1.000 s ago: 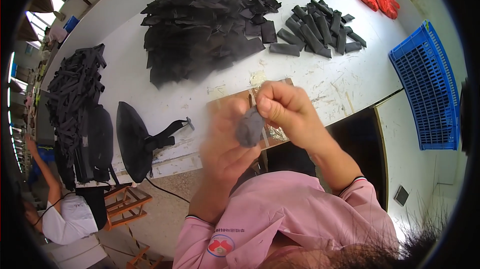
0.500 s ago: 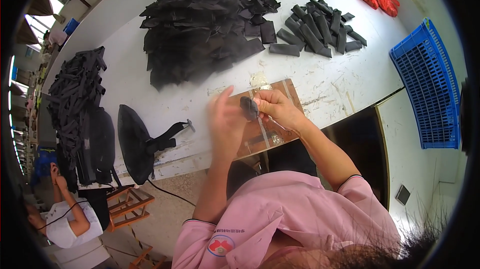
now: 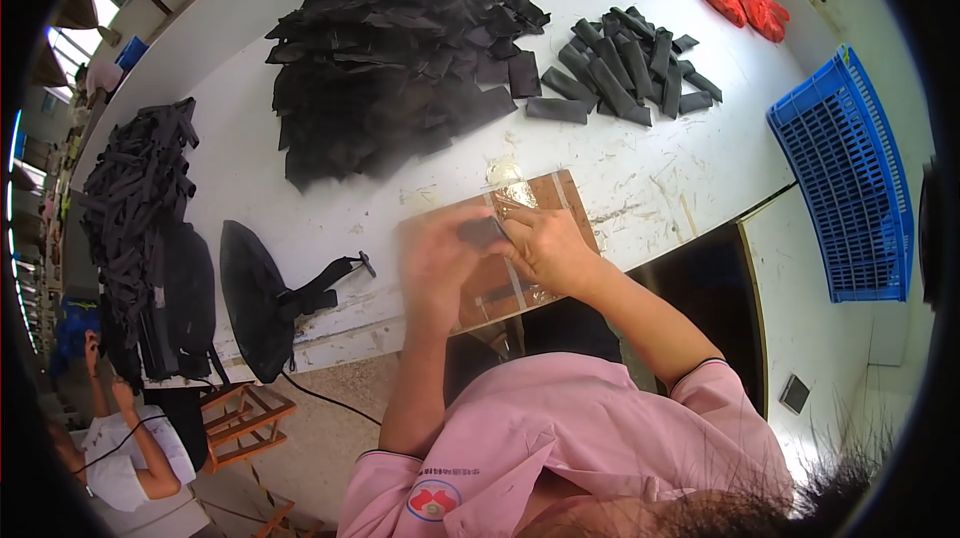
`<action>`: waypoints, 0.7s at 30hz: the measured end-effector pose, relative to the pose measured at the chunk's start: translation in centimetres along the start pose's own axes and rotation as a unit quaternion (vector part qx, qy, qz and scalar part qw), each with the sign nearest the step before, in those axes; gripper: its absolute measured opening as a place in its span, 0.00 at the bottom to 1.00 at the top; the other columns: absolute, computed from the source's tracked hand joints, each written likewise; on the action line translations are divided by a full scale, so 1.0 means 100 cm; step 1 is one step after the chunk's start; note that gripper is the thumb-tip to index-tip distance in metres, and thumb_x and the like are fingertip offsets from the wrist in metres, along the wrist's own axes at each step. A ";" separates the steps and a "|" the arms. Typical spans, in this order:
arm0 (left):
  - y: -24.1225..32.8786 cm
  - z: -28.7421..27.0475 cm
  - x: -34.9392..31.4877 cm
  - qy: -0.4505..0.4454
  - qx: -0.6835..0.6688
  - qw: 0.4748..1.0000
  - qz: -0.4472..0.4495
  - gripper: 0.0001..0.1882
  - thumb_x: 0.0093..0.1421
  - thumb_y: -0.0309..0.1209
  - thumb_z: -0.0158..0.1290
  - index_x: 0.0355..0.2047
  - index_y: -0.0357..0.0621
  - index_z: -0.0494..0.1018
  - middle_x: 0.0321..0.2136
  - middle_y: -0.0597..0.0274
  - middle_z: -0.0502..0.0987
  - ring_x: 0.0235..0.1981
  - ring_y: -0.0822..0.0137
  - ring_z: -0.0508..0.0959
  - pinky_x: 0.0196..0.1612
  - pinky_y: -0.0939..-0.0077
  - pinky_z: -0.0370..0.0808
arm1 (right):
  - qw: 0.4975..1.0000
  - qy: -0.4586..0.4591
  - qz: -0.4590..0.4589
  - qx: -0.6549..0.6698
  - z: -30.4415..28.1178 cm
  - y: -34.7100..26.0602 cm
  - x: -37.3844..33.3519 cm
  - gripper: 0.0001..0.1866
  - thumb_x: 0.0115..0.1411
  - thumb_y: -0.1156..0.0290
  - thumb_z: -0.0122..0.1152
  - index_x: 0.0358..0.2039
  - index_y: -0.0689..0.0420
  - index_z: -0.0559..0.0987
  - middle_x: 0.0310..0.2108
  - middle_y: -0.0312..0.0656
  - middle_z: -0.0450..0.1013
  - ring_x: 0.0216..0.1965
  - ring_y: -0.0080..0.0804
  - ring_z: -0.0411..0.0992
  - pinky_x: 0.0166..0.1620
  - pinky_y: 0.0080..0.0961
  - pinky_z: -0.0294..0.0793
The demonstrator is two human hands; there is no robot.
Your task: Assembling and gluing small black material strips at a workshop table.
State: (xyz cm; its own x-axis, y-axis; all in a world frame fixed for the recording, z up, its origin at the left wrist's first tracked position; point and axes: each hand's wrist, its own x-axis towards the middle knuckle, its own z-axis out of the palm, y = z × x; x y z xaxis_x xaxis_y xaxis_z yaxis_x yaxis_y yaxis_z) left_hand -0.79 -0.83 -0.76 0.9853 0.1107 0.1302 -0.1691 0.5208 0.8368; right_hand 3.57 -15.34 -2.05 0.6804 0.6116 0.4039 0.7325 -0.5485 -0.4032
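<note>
While both hands meet over a brown cardboard-like board with shiny tape strips (image 3: 540, 200) at the near edge of the white worktable (image 3: 650, 178), a small dark grey fabric piece (image 3: 483, 231) sits pinched between them, just above the board. Left hand (image 3: 436, 260) is motion-blurred, fingers curled onto the piece's left end; right hand (image 3: 547, 248) closed on its right end, thumb and fingers gripping. Person wears a pink short-sleeved shirt (image 3: 560, 438). Big heap of black fabric cut pieces (image 3: 390, 58) lies further back on the table; smaller group of dark grey folded strips (image 3: 625, 68) to its right, well apart from the hands. Blue plastic slatted crate (image 3: 850, 178) at far right. Black round desk fan (image 3: 262, 303) on table's left edge, black strap pile (image 3: 135, 198) beyond it. Another person in white (image 3: 125, 458) at lower left.
</note>
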 end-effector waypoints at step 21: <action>0.019 0.010 0.007 -0.003 0.041 0.996 0.084 0.07 0.56 0.25 0.48 0.35 0.35 0.70 0.33 0.57 0.73 0.35 0.70 0.72 0.43 0.77 0.67 | 0.995 0.000 0.063 0.080 -0.015 -0.007 0.003 0.16 0.52 0.58 0.54 0.21 0.59 0.70 0.18 0.45 0.67 0.21 0.43 0.68 0.23 0.35 0.65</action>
State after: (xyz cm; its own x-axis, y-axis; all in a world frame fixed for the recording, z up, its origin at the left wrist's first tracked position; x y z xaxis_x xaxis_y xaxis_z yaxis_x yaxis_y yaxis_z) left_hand -0.36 -0.60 1.42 0.9437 0.1842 0.2746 -0.3284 0.4240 0.8440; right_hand 3.32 -15.62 -0.37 0.7672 0.5429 0.3416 0.6272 -0.5234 -0.5767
